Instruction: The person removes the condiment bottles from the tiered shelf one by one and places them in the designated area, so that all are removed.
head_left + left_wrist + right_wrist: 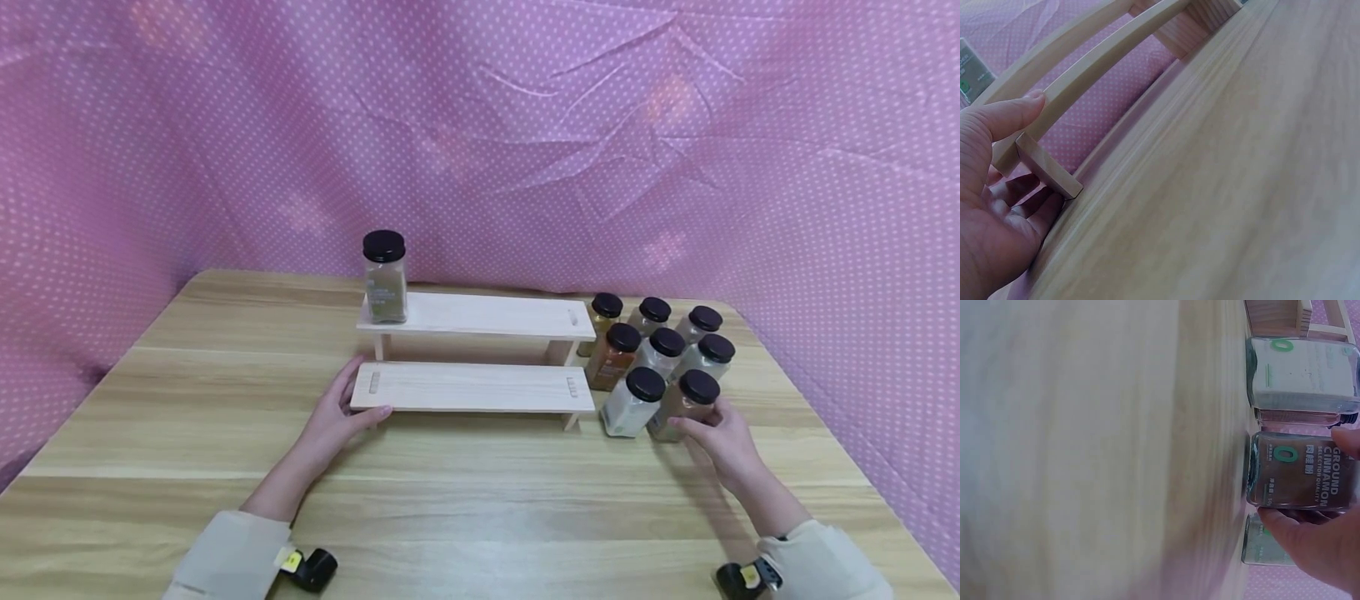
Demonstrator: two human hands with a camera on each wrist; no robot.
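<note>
A two-tier wooden spice rack [472,387] stands on the table. My left hand [333,421] holds the left end of its lower tier, thumb along the front edge; in the left wrist view the other fingers curl beside the short leg [1050,167]. At the right, my right hand [723,442] grips a black-lidded jar of ground cinnamon [677,410] between thumb and fingers. The cinnamon label [1325,469] shows in the right wrist view. Beside this jar stands one with white contents [628,408]. Another jar [386,287] sits upright on the upper tier's left end.
Several more black-lidded jars, among them one with reddish contents [611,362], stand grouped right of the rack. The wooden table [480,517] extends in front. A pink dotted cloth [480,150] hangs behind and at both sides.
</note>
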